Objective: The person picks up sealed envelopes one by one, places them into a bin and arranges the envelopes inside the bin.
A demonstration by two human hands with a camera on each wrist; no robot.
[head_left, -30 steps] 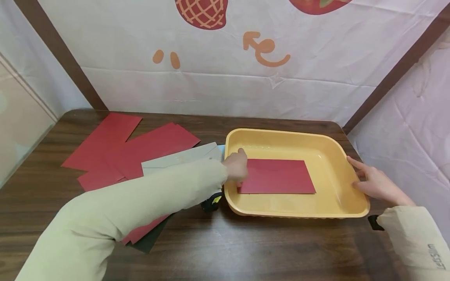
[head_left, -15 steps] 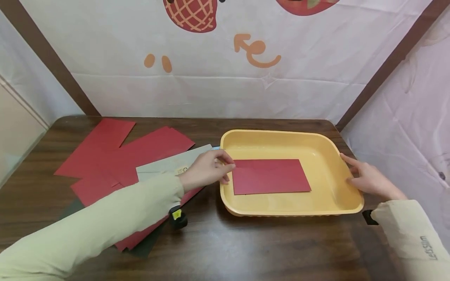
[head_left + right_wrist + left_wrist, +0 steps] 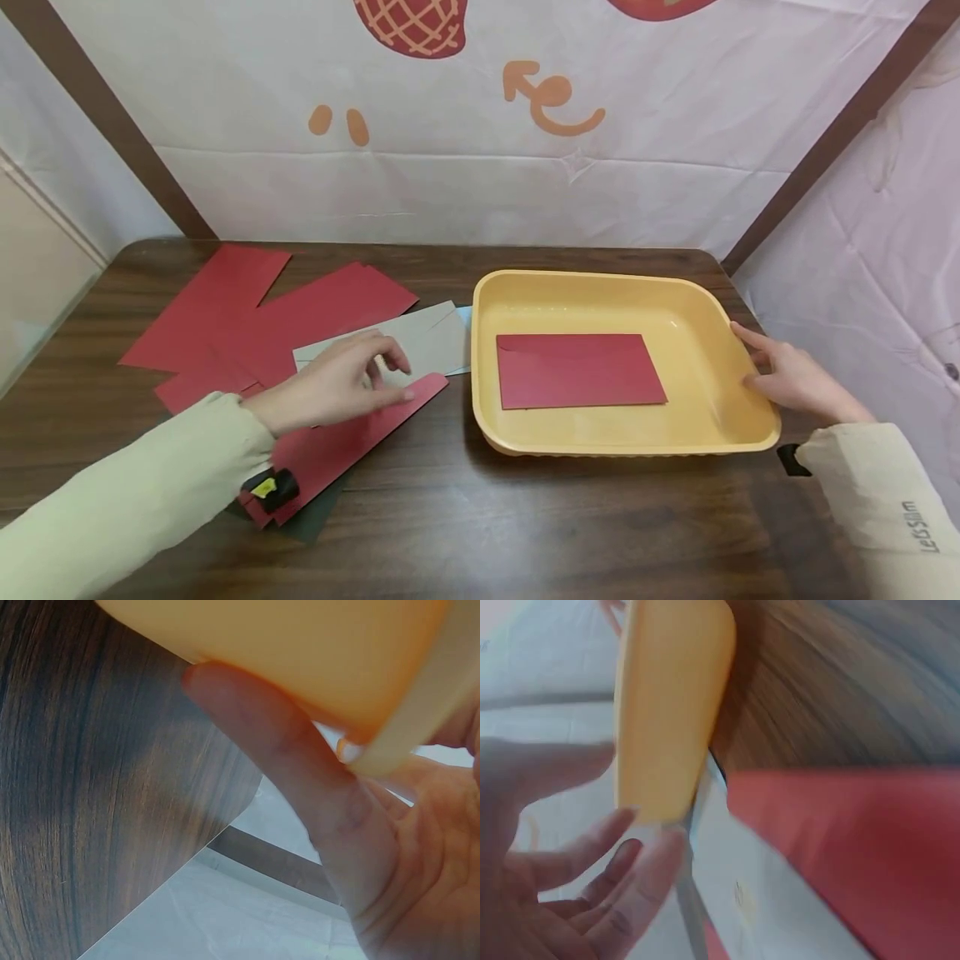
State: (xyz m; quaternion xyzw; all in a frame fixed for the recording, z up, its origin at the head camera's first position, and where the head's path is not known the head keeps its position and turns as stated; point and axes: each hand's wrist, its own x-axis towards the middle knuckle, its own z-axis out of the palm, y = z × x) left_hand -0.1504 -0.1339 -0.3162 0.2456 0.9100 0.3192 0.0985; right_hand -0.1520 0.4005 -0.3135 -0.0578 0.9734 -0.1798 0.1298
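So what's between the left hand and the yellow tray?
The head view shows a grey envelope, something pale blue, a red envelope's tip, and some tabletop.

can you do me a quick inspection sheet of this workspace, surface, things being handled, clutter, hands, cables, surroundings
Surface: dark brown wood-grain table, shiny toward the front.
Job's things: yellow rounded rectangular tray, upright, one red rectangular paper envelope showing flat inside; anything beneath it can't be told.
Clutter: overlapping loose red paper envelopes left of the tray, with a pale grey paper envelope and a dark flat sheet partly covered.
Left hand: over the loose pile, fingers curved, holding nothing; contact unclear.
Right hand: holds the tray's right side.
Cables: nothing seen.
Surroundings: white printed cloth behind, brown posts at both sides.
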